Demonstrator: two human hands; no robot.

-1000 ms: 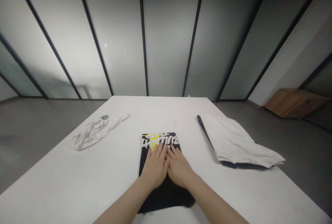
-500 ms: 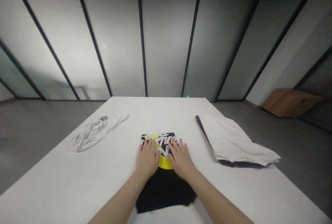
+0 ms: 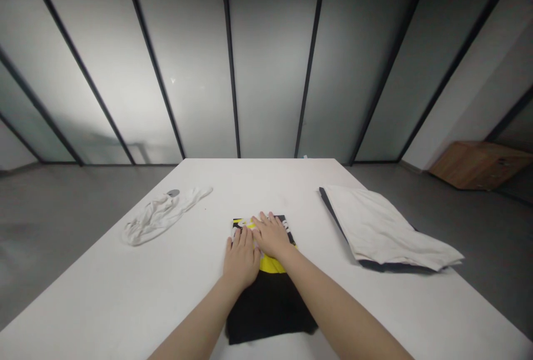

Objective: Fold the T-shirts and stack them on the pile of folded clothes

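Observation:
A black folded garment point(image 3: 268, 307) with a yellow and white print lies in front of me on the white table point(image 3: 137, 299). My left hand point(image 3: 242, 257) rests flat on the left side of its printed part, fingers stretched forward. My right hand point(image 3: 272, 235) lies on the upper middle of the print, its fingers spread and pointing up and to the left, close beside the left fingers. Both hands press on the cloth without gripping it. Much of the print is hidden under them.
A crumpled white cloth point(image 3: 156, 218) lies on the left of the table, beside a small grey disc point(image 3: 173, 193). On the right, a white folded cloth point(image 3: 383, 226) lies over a dark one point(image 3: 385, 266). A wooden cabinet point(image 3: 470, 165) stands beyond, near frosted glass panels point(image 3: 270, 71).
My right hand has slid left and forward over the print, toward my left hand. The left hand stays on the cloth. The whole view has shifted slightly.

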